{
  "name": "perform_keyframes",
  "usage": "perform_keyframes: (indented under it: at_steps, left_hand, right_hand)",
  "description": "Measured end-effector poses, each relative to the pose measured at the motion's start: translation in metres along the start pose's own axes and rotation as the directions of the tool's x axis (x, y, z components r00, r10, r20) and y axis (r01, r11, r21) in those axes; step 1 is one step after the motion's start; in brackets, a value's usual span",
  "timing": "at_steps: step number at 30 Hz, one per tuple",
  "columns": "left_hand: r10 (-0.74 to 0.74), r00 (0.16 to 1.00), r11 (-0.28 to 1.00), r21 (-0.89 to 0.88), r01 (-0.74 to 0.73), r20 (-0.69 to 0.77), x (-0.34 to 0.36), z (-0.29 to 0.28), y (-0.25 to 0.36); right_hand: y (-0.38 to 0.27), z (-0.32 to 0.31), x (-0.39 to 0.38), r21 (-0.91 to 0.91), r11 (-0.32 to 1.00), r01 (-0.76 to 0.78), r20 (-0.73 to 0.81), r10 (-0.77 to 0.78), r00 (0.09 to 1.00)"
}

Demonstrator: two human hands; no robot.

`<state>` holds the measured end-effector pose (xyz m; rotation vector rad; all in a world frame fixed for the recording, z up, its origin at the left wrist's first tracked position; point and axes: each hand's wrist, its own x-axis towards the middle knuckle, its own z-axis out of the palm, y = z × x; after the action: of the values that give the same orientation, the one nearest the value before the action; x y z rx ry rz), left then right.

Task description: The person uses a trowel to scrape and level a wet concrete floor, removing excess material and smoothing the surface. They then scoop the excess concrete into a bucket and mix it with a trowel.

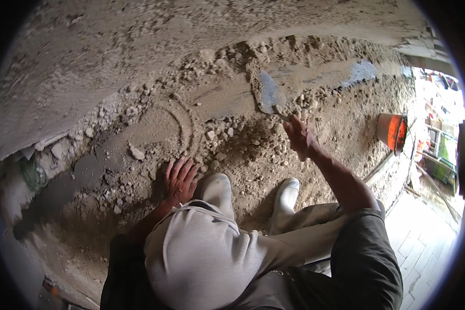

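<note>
My right hand (300, 138) is closed round the handle of a trowel (269, 93). The trowel's grey metal blade lies low on a flat strip of grey-brown surface (222, 95), with a ridge of wet sandy material (253, 77) heaped along its left edge. Over at the left, my left hand (180, 180) has its fingers spread and rests on or just above the rubble beside my boot; nothing shows in it. Loose stones and soil (227, 132) border the strip on both sides.
A rough wall (113, 46) runs along the far side. My white boots (285, 199) stand in the dirt. An orange bucket (391, 132) sits at the right, near pale floor tiles (418, 248). Dark wet mortar (57, 194) lies at the left.
</note>
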<state>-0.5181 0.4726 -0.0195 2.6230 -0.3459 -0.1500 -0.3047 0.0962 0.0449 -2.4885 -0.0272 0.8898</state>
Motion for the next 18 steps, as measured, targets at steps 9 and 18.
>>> perform_keyframes:
  at_steps: [9, 18]
  left_hand:
    - [-0.126, 0.933, 0.954, -0.299, 0.02, -0.338, -0.008, -0.021, -0.013]
    - [-0.529, 0.533, 0.828, -0.263, 0.496, -0.66, -0.003, -0.089, -0.093]
  right_hand:
    - [-0.082, 0.095, 0.006, 0.146, 0.934, 0.326, 0.185, -0.35, 0.918]
    - [-0.208, 0.148, -0.025, -0.04, 0.905, 0.423, 0.529, -0.34, 0.777]
